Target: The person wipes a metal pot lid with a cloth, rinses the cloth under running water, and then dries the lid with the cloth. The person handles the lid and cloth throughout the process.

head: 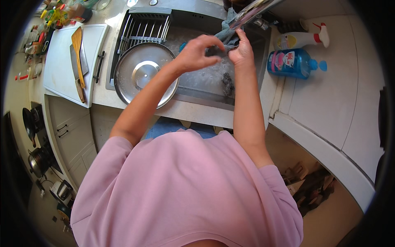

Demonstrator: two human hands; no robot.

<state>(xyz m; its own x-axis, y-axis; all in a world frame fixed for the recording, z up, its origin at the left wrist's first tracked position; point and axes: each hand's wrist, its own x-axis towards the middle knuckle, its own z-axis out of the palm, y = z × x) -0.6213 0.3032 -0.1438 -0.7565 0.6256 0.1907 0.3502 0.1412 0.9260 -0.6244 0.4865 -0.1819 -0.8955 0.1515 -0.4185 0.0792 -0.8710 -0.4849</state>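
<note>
My right hand [242, 51] grips a wet grey-blue cloth [226, 35] over the back right of the stainless-steel sink [196, 81]. A shiny metal bar [254, 12], perhaps the tap's spout, slants above that hand and hides part of the cloth. Just left of the cloth, my left hand [202, 51] is slightly blurred, its fingers curved and apart with nothing between them. Below my left forearm, a round metal pan lid [126, 80] leans over the sink's front left edge. Foamy water and a dark scouring pad [227, 84] lie in the basin.
A wire drain rack [148, 26] hangs in the sink's left end. Left of it, a wooden spatula [78, 51] lies across a knife [74, 61] on a white cutting board [58, 66]. On the right counter lie a blue detergent bottle [293, 63] and a spray bottle [296, 40].
</note>
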